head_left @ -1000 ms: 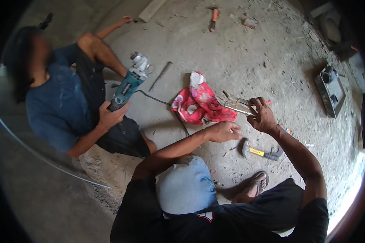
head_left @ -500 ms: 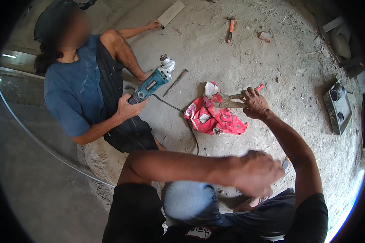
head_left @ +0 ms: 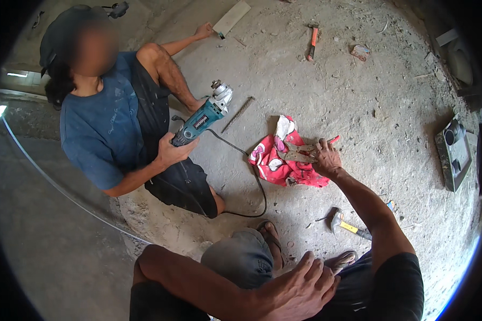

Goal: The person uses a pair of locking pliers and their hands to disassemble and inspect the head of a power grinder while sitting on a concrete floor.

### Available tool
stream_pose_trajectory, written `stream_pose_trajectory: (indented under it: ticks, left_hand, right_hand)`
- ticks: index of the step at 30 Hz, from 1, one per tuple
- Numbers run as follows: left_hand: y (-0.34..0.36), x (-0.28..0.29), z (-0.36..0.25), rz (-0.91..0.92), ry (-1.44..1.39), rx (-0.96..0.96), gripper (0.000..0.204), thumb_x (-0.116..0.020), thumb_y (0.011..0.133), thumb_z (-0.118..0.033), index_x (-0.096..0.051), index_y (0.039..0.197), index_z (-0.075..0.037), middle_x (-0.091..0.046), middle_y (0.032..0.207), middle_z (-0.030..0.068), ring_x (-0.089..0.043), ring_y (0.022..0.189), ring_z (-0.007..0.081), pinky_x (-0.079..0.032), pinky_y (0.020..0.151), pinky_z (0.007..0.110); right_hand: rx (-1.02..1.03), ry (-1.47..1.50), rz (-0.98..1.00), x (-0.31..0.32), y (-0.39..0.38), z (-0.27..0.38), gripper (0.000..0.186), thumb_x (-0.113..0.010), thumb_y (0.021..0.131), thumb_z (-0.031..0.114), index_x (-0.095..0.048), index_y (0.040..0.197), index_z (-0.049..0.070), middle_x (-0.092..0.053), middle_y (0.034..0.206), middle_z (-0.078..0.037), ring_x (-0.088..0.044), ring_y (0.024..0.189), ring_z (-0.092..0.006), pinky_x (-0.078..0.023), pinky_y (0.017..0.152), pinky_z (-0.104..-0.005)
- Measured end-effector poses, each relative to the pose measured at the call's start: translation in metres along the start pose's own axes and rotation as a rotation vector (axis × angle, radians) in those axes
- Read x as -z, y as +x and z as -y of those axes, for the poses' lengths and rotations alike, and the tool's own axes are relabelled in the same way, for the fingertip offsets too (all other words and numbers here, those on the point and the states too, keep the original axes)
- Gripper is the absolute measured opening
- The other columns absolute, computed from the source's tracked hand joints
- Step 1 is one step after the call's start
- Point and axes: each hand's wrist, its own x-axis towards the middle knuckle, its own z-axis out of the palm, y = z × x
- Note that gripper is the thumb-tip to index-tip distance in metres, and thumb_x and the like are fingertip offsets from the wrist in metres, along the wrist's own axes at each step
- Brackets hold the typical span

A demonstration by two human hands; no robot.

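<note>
My right hand [head_left: 326,159] is closed round a worn metal tool [head_left: 298,153] with two long jaws, like large pliers, and a red handle end showing past the fingers. Its jaws lie over a crumpled pink-and-white cloth [head_left: 284,174] on the ground. My left hand [head_left: 297,291] hangs low in front of my body with nothing visible in it, its fingers loosely bent and apart. Across from me at the left, a co-worker's hand grips a teal angle grinder [head_left: 202,117], which has no disc on it.
A claw hammer with a yellow-and-black handle [head_left: 349,227] lies near my right forearm. Farther off are a long drill bit [head_left: 238,114], an orange-handled hammer [head_left: 313,43] and a board [head_left: 231,19]. A dark tray [head_left: 451,160] stands at the right. The grinder's cord [head_left: 265,192] loops across the rough ground.
My left hand has dropped toward me and lower, uncovering the yellow-handled hammer and my feet. The right hand keeps its hold on the tool, which has shifted slightly over the cloth.
</note>
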Motion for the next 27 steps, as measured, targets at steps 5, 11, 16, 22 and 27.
stream_pose_trajectory:
  ticks: [5, 11, 16, 22, 27]
  left_hand:
    - [0.004, -0.011, 0.000, -0.041, -0.043, 0.028, 0.033, -0.055, 0.088, -0.025, -0.068, 0.110, -0.004, -0.060, 0.094, 0.0100, -0.055, 0.092, 0.0260, -0.046, 0.091, 0.051]
    - [0.010, -0.036, 0.023, 0.318, -0.044, -0.065, 0.042, -0.052, 0.087, -0.024, -0.060, 0.120, 0.001, -0.062, 0.096, 0.0090, -0.060, 0.090, 0.0242, -0.046, 0.088, 0.042]
    - [0.008, -0.047, 0.015, 0.241, -0.046, -0.154, 0.033, -0.052, 0.086, -0.022, -0.061, 0.109, 0.000, -0.058, 0.082, 0.0051, -0.060, 0.080, 0.0201, -0.045, 0.076, 0.038]
    - [0.011, -0.044, 0.008, 0.213, -0.073, -0.176, 0.029, -0.054, 0.085, -0.022, -0.063, 0.103, -0.001, -0.058, 0.081, 0.0041, -0.059, 0.078, 0.0189, -0.044, 0.074, 0.036]
    - [0.008, -0.048, 0.010, 0.270, -0.114, -0.147, 0.029, -0.056, 0.084, -0.022, -0.063, 0.102, -0.001, -0.058, 0.080, 0.0041, -0.059, 0.078, 0.0181, -0.044, 0.073, 0.035]
  right_hand:
    - [0.059, -0.023, -0.053, -0.015, 0.006, -0.002, 0.071, -0.073, 0.074, 0.031, -0.043, 0.133, 0.003, -0.042, 0.131, -0.020, -0.047, 0.118, -0.0406, -0.048, 0.092, -0.0498]
    - [0.094, -0.026, -0.037, -0.016, 0.011, 0.000, 0.074, -0.067, 0.081, 0.053, -0.049, 0.135, 0.006, -0.042, 0.137, -0.021, -0.043, 0.124, -0.0417, -0.042, 0.099, -0.0521]
    - [0.256, -0.040, -0.020, -0.023, 0.017, 0.004, 0.082, -0.063, 0.082, 0.061, -0.044, 0.142, 0.007, -0.042, 0.141, -0.020, -0.035, 0.132, -0.0421, -0.031, 0.109, -0.0513]
    - [0.312, -0.118, -0.135, -0.024, 0.013, -0.006, 0.087, -0.076, 0.074, 0.055, -0.045, 0.137, 0.006, -0.043, 0.133, -0.021, -0.037, 0.127, -0.0424, -0.035, 0.105, -0.0522]
    - [0.062, 0.031, 0.039, 0.006, 0.007, 0.034, 0.081, -0.066, 0.081, 0.055, -0.041, 0.143, 0.008, -0.038, 0.140, -0.027, -0.039, 0.127, -0.0455, -0.043, 0.102, -0.0509]
